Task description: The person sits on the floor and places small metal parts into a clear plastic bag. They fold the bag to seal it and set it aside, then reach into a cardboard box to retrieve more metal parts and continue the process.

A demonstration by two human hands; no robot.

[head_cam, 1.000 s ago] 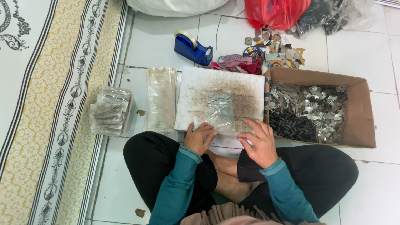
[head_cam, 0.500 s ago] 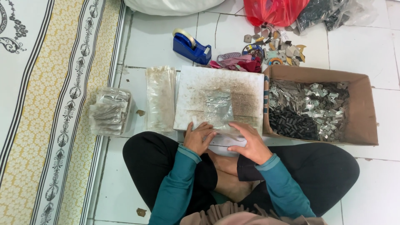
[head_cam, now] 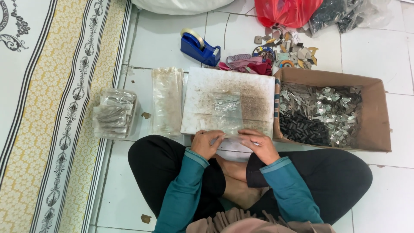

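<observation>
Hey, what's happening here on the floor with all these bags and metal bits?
A person sits cross-legged on the tiled floor, left hand and right hand both pinching the near edge of a small clear plastic bag of metal pieces lying on a stained white board. A cardboard box of metal parts sits to the right, empty bags and filled bags to the left.

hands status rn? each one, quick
Left hand: closed, pinching the near edge of the clear plastic bag on the white board.
Right hand: closed on the same bag edge.
</observation>
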